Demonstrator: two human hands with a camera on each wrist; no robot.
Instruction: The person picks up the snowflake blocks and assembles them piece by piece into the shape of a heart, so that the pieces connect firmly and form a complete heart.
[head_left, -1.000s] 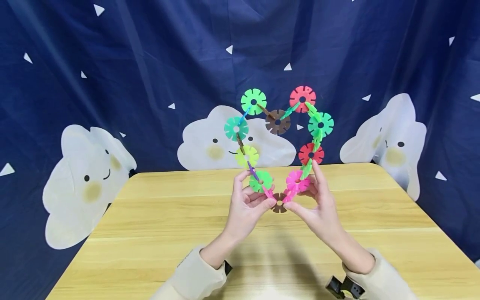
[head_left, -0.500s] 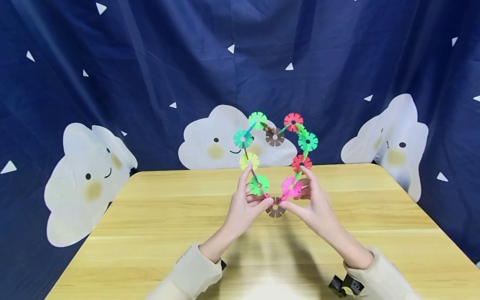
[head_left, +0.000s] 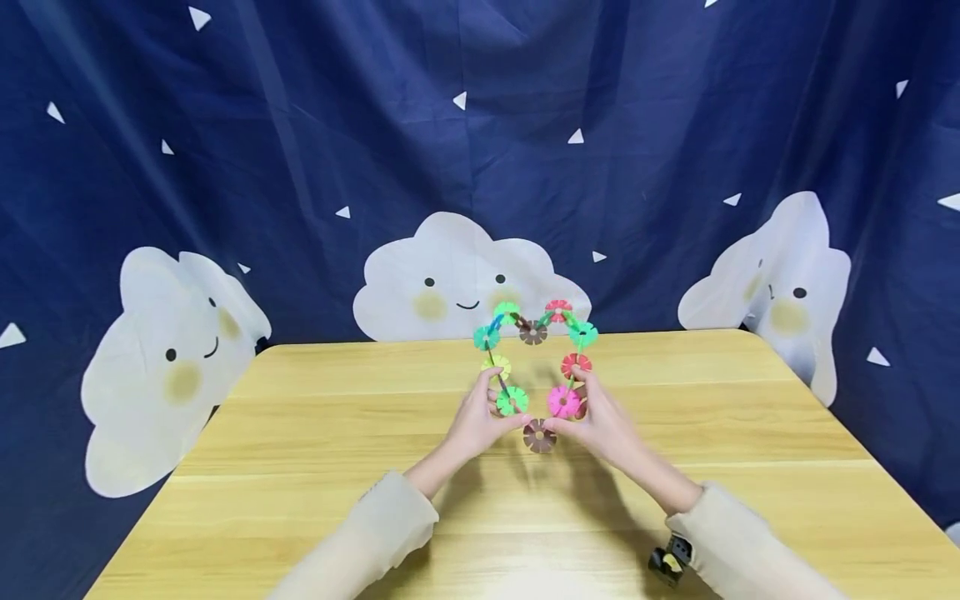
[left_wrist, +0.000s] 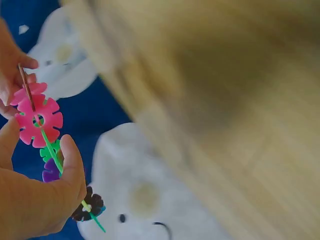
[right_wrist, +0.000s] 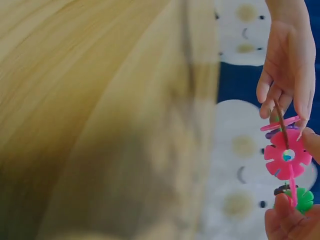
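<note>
A heart-shaped ring of slotted plastic snowflake discs (head_left: 563, 412) stands upright between my hands, over the table. My left hand (head_left: 474, 423) holds its lower left side, thumb beside the bottom brown disc (head_left: 540, 448) and forefinger up by the yellow disc (head_left: 489, 363). On the lower right, my right hand (head_left: 606, 423) grips the ring with its thumb near the brown disc and forefinger at the red disc (head_left: 567, 367). In the left wrist view the ring is edge-on, a pink disc (left_wrist: 52, 125) beside the left thumb. The right wrist view has a pink disc (right_wrist: 274, 154) between the right fingers and thumb.
A light wooden table (head_left: 300, 433) spreads under the hands. Behind it hangs a dark blue curtain (head_left: 337, 108) with white triangles and smiling clouds (head_left: 390, 275). A small black device (head_left: 663, 565) sits at the right sleeve (head_left: 720, 533).
Both hands have carried the disc heart downward and away from the head camera, so it looks smaller and now overlaps the tabletop more. Both grips stay much the same.
</note>
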